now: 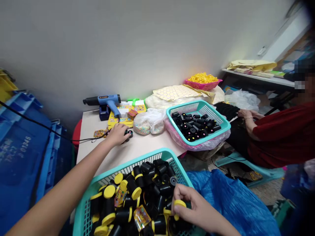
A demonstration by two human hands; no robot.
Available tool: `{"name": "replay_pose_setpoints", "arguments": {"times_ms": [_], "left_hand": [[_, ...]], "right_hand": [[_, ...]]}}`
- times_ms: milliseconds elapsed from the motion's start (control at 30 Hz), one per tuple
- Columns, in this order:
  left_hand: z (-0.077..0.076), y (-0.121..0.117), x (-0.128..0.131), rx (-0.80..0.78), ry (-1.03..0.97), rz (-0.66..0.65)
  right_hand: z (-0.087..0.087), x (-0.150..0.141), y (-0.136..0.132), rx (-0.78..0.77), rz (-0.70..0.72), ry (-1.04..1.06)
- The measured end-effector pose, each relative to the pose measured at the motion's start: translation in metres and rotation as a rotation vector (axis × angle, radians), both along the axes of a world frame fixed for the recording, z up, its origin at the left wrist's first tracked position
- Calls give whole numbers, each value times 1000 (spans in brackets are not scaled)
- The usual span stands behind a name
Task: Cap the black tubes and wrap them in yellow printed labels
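Here, my right hand (190,204) pinches a yellow cap (179,204) over the basket (161,150). My left hand (118,133) covers black pieces (130,132), its grip unclear.

The left hand (118,134) is at small black cylinders (130,133) on the white counter (147,143); the right hand (193,207) pinches 1 round yellow cap (180,203) over a turquoise plastic basket (164,150).

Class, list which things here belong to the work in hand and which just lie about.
In use:
yellow piece in the right hand
near basket
black pieces by the left hand

Seemingly lying about:
heat gun
blue plastic sheet
blue crates
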State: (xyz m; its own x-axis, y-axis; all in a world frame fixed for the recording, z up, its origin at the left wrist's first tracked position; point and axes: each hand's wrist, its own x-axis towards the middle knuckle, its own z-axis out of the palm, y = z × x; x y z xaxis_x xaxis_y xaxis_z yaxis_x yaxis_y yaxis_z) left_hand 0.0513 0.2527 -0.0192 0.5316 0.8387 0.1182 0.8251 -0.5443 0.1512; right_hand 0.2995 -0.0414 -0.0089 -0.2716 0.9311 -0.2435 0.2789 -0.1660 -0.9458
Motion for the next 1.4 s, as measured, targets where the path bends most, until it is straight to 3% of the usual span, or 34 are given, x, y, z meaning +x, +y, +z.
{"name": "replay_pose_setpoints", "arguments": {"times_ms": [133, 233, 400, 467, 567, 633, 767, 933, 1233, 1400], "left_hand": [[-12, 14, 22, 30, 38, 38], [-12, 16, 29, 26, 40, 33], [17, -1, 25, -19, -28, -17], [34, -24, 20, -45, -75, -68], [52, -78, 12, -97, -205, -188], [55, -121, 5, -207, -457, -265], [44, -193, -8, -568, -863, -138], [25, -227, -13, -742, -1105, 24], [15, -242, -14, -545, -948, -57], [8, -244, -8, -306, -945, -52]], "right_hand": [[-16, 0, 5, -105, -124, 174], [-22, 4, 8, -102, -189, 256], [-15, 8, 19, -8, -254, 250], [-6, 3, 29, 0, -258, 285], [9, -12, 48, 22, -278, 433], [17, -26, 60, 40, -300, 539], [24, -57, 72, 14, -266, 639], [17, -81, 67, -41, -208, 606], [15, -91, 56, 10, -236, 511], [4, -97, 54, 62, -205, 498]]}}
